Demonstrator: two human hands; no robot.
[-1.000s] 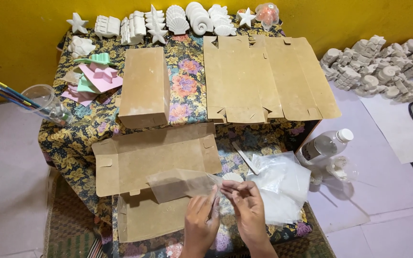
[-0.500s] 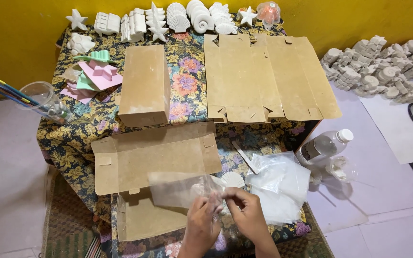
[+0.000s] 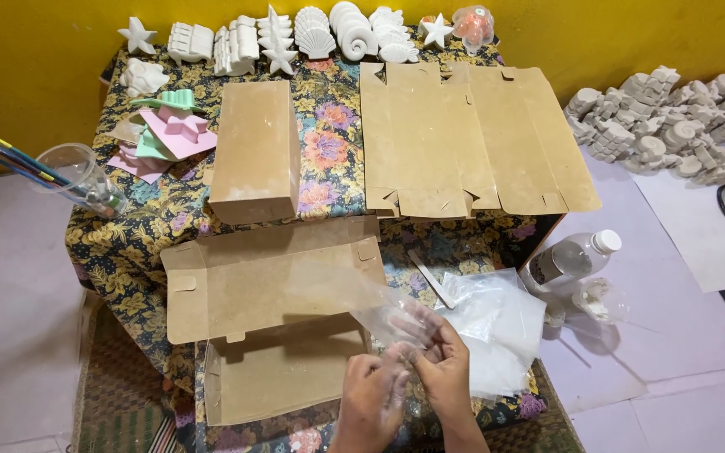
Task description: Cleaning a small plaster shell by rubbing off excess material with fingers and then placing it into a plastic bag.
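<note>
Fingers of both hands pinch a clear plastic bag, its contents blurred behind the film.

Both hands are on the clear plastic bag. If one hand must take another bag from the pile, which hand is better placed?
Probably the right hand. The pile of clear bags lies directly beside it on its own side, while the left hand would have to cross over, and could keep the clear plastic bag meanwhile.

My left hand and right hand meet on a plastic bag, above the open box. Spare bags lie at three o'clock, the closed box at eleven, the flat carton at one.
</note>
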